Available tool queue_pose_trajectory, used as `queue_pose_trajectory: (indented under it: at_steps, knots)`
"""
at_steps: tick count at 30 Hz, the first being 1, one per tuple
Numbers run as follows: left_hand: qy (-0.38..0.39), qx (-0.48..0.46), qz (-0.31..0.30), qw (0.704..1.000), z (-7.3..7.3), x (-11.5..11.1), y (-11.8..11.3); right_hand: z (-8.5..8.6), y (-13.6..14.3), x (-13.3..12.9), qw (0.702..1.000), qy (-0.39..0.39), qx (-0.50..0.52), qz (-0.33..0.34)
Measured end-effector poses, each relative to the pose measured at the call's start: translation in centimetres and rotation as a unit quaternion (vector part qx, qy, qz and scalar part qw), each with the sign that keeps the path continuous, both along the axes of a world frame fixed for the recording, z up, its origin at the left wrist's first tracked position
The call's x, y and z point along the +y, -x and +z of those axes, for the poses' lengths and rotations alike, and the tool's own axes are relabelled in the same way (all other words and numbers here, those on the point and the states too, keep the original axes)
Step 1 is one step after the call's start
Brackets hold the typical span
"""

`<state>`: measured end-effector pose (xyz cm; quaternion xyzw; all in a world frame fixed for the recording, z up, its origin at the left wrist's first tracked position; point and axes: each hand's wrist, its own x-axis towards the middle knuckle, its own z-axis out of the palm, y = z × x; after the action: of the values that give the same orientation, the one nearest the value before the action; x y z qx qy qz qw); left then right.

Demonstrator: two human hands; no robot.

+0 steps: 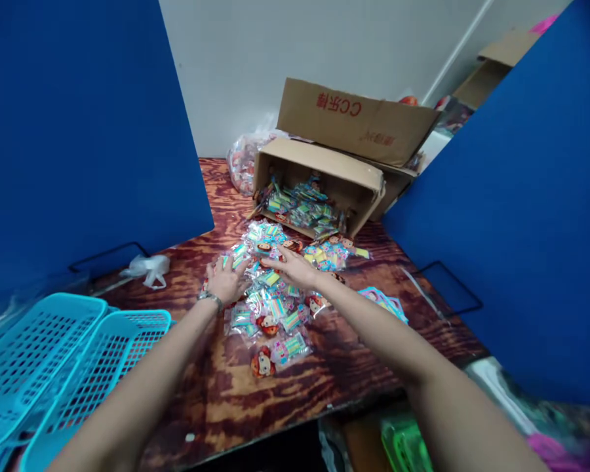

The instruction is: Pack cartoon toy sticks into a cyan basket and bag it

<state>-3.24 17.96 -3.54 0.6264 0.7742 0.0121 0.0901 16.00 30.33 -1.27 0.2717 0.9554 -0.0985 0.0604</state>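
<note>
A heap of small clear plastic packets (278, 308) lies spread over the wood-patterned table. They hold yellow and turquoise pieces and doll-face shapes with reddish hair. My left hand (225, 280), with a bracelet at its wrist, rests on the heap's left side, fingers spread. Over the upper middle of the heap reaches my right hand (295, 267), its fingers stretched out, holding nothing. Behind the heap a cardboard box (319, 157) lies on its side, its mouth facing me, with many more such packets inside. Whether either palm presses on packets is hidden.
Turquoise plastic baskets (109, 328) stand at the left. A white plastic bag (150, 267) lies near the left blue panel (78, 131). Printed cards (383, 303) lie right of my right forearm. Another blue panel (516, 216) bounds the right side. A filled clear bag (243, 160) sits behind.
</note>
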Motion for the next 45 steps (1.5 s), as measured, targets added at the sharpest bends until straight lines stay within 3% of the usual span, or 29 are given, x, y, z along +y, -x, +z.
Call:
queue_pose_trajectory:
  at_steps: [4, 8, 11, 14, 19, 22, 25, 30, 33, 36, 40, 42, 45]
  knots:
    - [-0.022, -0.017, -0.066, 0.997, -0.1, -6.4, -4.1, 0.2, -2.4, -3.5, 0.999, 0.008, -0.037, 0.039]
    - [-0.026, -0.028, -0.143, 0.989, -2.9, -12.0, -7.4, -1.2, -4.5, -6.6, 0.994, 0.027, -0.080, 0.071]
    - [-0.042, -0.023, -0.163, 0.986, -5.0, -14.0, -7.2, -2.3, -5.5, -8.2, 0.995, 0.020, -0.077, 0.057]
    - [-0.048, -0.012, -0.146, 0.988, -5.5, -15.0, -5.9, -2.9, -6.0, -9.2, 0.998, 0.022, -0.061, 0.018]
    - [-0.067, -0.005, -0.115, 0.991, -4.7, -16.3, -5.7, -2.4, -6.7, -8.8, 0.995, 0.087, 0.010, -0.052]
    - [-0.089, -0.035, -0.167, 0.981, -4.5, -16.3, -7.3, -1.7, -6.8, -8.1, 0.981, 0.147, 0.079, -0.102]
    - [-0.063, -0.084, -0.221, 0.970, -4.6, -16.0, -9.0, -1.6, -6.7, -8.3, 0.951, 0.213, 0.156, -0.162]
    - [-0.048, -0.117, -0.199, 0.972, -4.4, -16.6, -12.4, -3.8, -7.4, -11.8, 0.884, 0.294, 0.241, -0.270]
    - [-0.039, -0.154, -0.212, 0.964, -4.3, -17.2, -14.7, -5.3, -7.7, -14.3, 0.863, 0.304, 0.240, -0.324]
    - [-0.029, -0.214, -0.271, 0.938, -4.5, -17.7, -16.1, -6.0, -7.2, -15.9, 0.868, 0.279, 0.210, -0.354]
    - [-0.005, -0.282, -0.358, 0.890, -4.1, -18.5, -15.1, -6.0, -5.6, -17.0, 0.888, 0.210, 0.161, -0.375]
    - [-0.017, -0.299, -0.341, 0.891, -3.5, -18.9, -13.6, -6.0, -5.0, -17.5, 0.901, 0.172, 0.121, -0.381]
    - [-0.113, -0.274, -0.235, 0.926, -3.1, -19.0, -10.4, -5.5, -5.2, -17.9, 0.925, 0.154, 0.061, -0.343]
